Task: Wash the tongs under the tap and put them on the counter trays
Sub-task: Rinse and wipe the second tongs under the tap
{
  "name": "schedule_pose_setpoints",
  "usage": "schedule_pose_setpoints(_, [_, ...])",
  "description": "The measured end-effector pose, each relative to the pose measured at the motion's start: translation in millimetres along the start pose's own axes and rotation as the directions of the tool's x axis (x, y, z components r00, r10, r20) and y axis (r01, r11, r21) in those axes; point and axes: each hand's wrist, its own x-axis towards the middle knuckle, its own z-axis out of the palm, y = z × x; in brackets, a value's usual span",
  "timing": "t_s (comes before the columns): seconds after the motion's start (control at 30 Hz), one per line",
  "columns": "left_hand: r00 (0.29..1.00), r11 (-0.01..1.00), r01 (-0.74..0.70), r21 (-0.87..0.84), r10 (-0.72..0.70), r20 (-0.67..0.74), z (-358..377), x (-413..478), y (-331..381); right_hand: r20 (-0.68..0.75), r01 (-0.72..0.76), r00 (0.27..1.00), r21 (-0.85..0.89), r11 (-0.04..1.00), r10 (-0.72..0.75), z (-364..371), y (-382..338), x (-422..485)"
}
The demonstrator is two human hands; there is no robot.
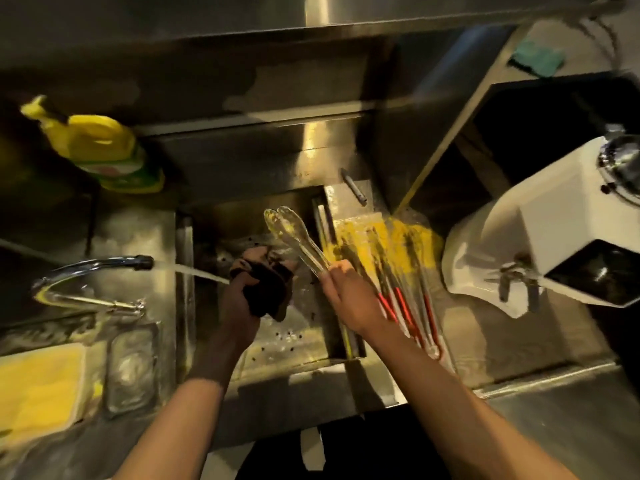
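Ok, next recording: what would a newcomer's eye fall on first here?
The shiny tongs held by the right hand over the sink, beside the left hand gripping a dark cloth in the stream from the tap. Then the red-handled tongs lying on a yellow surface to the right, and the yellow bottle back left.

1. Two hands: the left hand (239,299) and the right hand (349,299).
2. One pair of tongs (294,237), held in the right hand.
3. Counter tongs (405,306): three red handles show, but blur hides the exact number of pairs.
4. One tap (90,268), with one stream of water.
5. One sink (291,344).
6. One yellow bottle (100,147).
7. One dark cloth (268,289), in the left hand.
8. One teal cloth (538,58).
9. Two yellow mats: the left mat (41,386) and the right mat (420,242).
10. One white machine (540,237).
11. One clear tub (131,368).
12. One grey pen (353,187).
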Motion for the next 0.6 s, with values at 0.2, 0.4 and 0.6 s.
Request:
schedule_pose_setpoints(0.2, [1.0,0.978,-0.019,-0.206,0.02,0.002,-68,2,41,0.229,0.112,0.968,-0.038,0.993,-0.101,41,-52,19])
schedule_pose_setpoints(0.4, [0.991,0.988,-0.106,-0.108,0.095,-0.099,-99,18,51,0.337,0.17,0.933,-0.099,0.98,-0.128,82,-85,17])
schedule_pose_setpoints(0.6, [0.975,0.936,-0.11,0.334,0.167,-0.147,-115,35,61,0.346,0.07,0.938,-0.103,0.992,-0.03,101,-87,13])
